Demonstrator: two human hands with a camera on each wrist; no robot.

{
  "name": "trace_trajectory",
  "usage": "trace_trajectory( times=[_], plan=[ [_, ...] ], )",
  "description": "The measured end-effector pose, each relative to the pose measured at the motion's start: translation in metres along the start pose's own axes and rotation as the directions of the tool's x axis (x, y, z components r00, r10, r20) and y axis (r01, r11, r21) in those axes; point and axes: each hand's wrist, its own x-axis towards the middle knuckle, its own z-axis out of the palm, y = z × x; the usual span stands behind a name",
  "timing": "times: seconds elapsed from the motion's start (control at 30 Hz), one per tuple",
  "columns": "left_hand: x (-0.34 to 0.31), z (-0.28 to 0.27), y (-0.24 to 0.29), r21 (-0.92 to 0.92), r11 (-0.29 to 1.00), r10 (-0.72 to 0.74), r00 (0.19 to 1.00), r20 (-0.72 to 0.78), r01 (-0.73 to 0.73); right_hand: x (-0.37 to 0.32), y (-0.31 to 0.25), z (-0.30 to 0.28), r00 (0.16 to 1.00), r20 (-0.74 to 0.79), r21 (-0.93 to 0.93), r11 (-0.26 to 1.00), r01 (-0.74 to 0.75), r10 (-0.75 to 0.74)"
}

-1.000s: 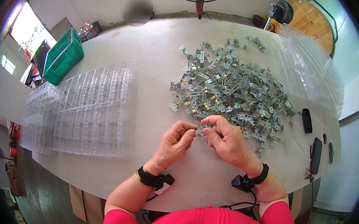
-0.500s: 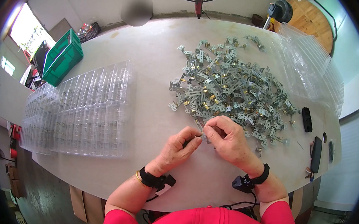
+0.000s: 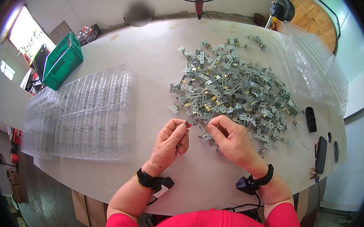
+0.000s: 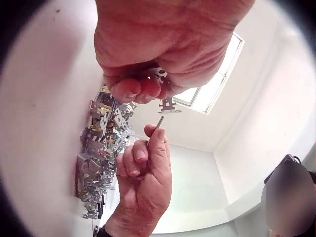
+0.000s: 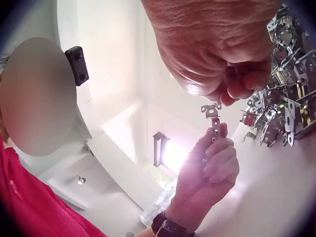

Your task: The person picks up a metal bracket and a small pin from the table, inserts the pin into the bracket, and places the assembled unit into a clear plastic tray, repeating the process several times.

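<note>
My left hand (image 3: 167, 148) grips a small grey metal bracket between thumb and fingers. Its flat, holed end (image 5: 212, 111) sticks out past the fingertips in the right wrist view, while the rest is hidden in the hand. Opposite, my right hand (image 3: 235, 144) pinches a thin metal pin (image 4: 160, 121), its tip pointing toward the bracket in the left wrist view. A gap separates the two hands over the near edge of a large pile of similar metal brackets (image 3: 234, 89), some with brass-coloured parts.
Stacked clear plastic trays (image 3: 91, 113) lie on the left of the table, near a green crate (image 3: 63, 63). More clear trays (image 3: 316, 70) lie at the far right. A black case (image 3: 311, 120) and a dark oblong object (image 3: 321, 155) sit by the right edge.
The hands came together half a second ago, and the left has since drawn away leftward, turning fingers up with the bracket. The right hand stays almost in place.
</note>
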Motion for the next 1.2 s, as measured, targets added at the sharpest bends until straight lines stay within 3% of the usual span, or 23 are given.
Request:
trace_trajectory(
  times=[0.43, 0.6, 0.8, 0.87, 1.07, 1.2],
  plan=[
    [-0.001, -0.002, -0.004, 0.138, 0.989, 0.051, 0.998, 0.032, -0.055, 0.000, -0.001, -0.001, 1.000, -0.017, -0.091, 0.996, 0.006, -0.008],
    [-0.003, 0.001, -0.004, 0.321, 0.943, 0.064, 0.995, 0.071, -0.083, 0.000, -0.001, -0.002, 1.000, 0.018, -0.074, 0.997, 0.002, 0.000],
    [-0.002, 0.001, -0.006, 0.288, 0.955, 0.063, 0.996, 0.055, -0.076, 0.001, -0.001, -0.004, 0.986, 0.109, 0.070, 0.989, -0.133, 0.125],
    [-0.004, 0.007, -0.002, 0.346, 0.936, 0.045, 0.997, 0.059, -0.063, 0.002, -0.003, -0.008, 0.947, 0.237, 0.188, 0.946, -0.262, 0.216],
    [-0.005, 0.008, -0.001, 0.370, 0.928, -0.004, 0.996, 0.087, -0.029, 0.007, 0.004, -0.016, 0.893, 0.377, 0.340, 0.860, -0.381, 0.247],
    [-0.006, 0.009, -0.001, 0.396, 0.918, -0.037, 0.994, 0.105, -0.008, 0.008, 0.004, -0.017, 0.885, 0.391, 0.357, 0.845, -0.398, 0.252]
  ],
)
